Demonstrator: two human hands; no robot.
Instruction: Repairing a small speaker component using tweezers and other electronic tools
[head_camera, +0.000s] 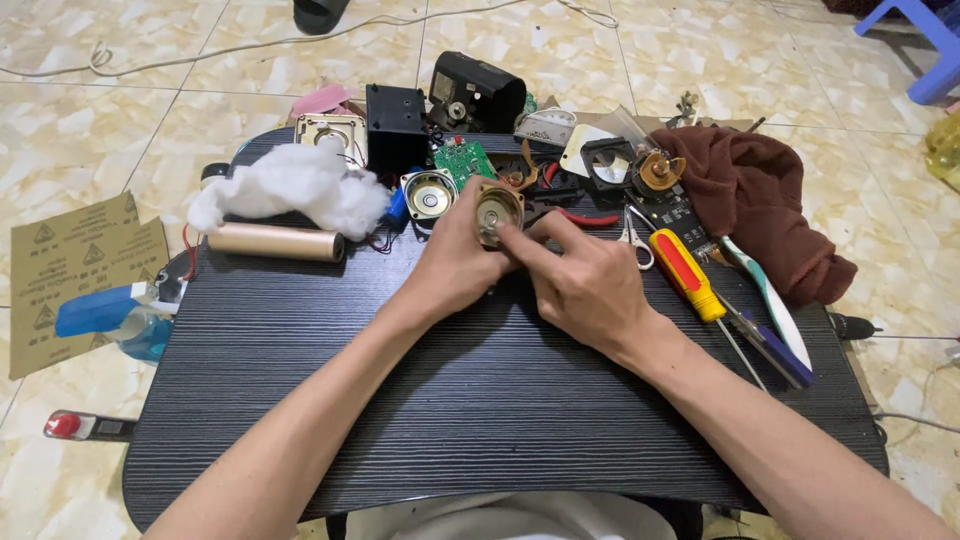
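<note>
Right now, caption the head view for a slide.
Both hands, left and right, hold a small round speaker over a cluttered black table.

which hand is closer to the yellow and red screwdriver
Right. The right hand lies just beside the yellow and red screwdriver, on its left in the picture. The left hand is farther off, beyond the right hand, gripping the small round speaker.

Near half of table (480, 420) bare; clutter crowds far edge behind hands (520, 265)
</note>
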